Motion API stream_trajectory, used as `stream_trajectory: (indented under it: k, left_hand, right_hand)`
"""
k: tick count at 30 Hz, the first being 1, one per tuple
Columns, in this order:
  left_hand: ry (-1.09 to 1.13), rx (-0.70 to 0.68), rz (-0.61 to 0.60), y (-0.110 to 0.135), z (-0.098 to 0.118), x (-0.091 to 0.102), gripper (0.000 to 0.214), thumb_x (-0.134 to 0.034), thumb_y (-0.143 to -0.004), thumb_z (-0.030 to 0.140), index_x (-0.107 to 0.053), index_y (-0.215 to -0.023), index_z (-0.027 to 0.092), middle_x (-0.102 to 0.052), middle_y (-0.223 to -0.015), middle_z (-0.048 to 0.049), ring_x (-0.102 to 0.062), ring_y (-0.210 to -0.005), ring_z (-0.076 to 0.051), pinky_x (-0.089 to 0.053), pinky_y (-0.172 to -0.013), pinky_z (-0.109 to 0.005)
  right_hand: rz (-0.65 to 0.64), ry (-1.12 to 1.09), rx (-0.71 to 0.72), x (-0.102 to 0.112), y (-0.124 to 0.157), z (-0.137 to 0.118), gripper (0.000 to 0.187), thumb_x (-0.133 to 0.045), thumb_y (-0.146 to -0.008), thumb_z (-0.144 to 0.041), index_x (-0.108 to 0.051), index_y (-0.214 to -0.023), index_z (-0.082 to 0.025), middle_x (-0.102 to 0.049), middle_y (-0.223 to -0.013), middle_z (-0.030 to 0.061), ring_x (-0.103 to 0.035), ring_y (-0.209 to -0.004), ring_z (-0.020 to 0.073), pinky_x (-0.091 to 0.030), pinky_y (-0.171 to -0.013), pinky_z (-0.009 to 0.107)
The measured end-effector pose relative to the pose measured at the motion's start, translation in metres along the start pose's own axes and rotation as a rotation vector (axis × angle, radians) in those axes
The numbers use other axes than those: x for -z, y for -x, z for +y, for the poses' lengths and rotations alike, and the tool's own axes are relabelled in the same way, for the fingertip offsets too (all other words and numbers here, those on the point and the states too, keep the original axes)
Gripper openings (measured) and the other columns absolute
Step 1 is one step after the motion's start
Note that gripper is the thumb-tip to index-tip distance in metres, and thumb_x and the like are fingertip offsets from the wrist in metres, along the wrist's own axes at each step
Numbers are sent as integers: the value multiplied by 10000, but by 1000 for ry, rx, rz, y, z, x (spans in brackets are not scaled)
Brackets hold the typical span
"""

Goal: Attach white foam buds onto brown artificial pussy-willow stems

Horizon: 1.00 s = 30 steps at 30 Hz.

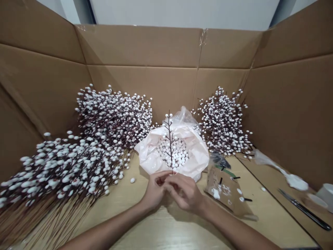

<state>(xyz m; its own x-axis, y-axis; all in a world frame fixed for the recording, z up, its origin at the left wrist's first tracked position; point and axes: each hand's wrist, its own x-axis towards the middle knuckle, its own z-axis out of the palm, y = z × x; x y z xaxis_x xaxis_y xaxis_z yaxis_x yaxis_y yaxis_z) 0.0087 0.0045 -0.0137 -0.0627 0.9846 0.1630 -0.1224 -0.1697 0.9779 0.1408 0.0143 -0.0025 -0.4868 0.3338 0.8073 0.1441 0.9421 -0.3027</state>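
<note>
Holding something up, are you?

Yes. A thin dark twig (170, 142) stands nearly upright above my hands, with a few white beads on its short side branches.

And your hands?

Together, close in front of me. My left hand (155, 190) and right hand (184, 193) meet at the twig's foot, and both close around it. My fingertips (167, 177) hide its lower end, so I can't make out exactly how it's pinched.

What's behind the twig?

A crumpled pale pink plastic wrap (149, 154) holding a heap of small white balls (173, 152). Clear plastic (182, 116) bunches up at its far side.

And either side of that?

Big bundles of beaded branches. One (59, 170) lies near on my left, cut off by the frame, with another (114, 118) just beyond it. A third (222, 121) sits far right. Their stems tangle too densely to count.

Anything nearer on the right?

A torn cardboard scrap (221, 191) smeared with white, and a dark crumpled bit (220, 159) I can't identify. Further right, there's a black-handled blade (304, 208), a white smear on plastic (292, 181), and a white container (326, 194) cut off by the edge.

And around it all?

Brown cardboard walls (137, 45) rise behind the pale tabletop (262, 222). One loose white ball (132, 180) lies left of my hands.
</note>
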Motion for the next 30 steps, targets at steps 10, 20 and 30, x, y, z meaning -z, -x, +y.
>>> stream_trajectory:
  k: [10, 20, 30]
  left_hand:
    - [-20, 43, 5, -1, 2, -1, 400, -776, -572, 424, -741, -811, 106, -732, -691, -91, -619, -559, -167, -489, -528, -248]
    - [-25, -5, -57, -1, 0, 0, 323, -739, -639, 394, -749, -815, 123, -723, -688, -75, -604, -584, -152, -478, -547, -221]
    - [-5, 22, -57, -1, 4, -1, 281, -734, -636, 364, -745, -776, 120, -714, -645, -66, -576, -548, -130, -460, -537, -202]
  right_hand:
    - [183, -494, -650, -12, 8, 3, 181, -457, -889, -361, -503, -874, -186, -488, -600, -38, -494, -518, 89, -404, -475, 181]
    - [181, -540, -691, -9, 7, 6, 192, -471, -884, -372, -487, -869, -181, -482, -590, -44, -486, -518, 90, -394, -469, 184]
    - [175, -510, -702, -10, 8, 8, 205, -450, -895, -377, -473, -843, -180, -461, -596, -42, -459, -520, 87, -367, -478, 190]
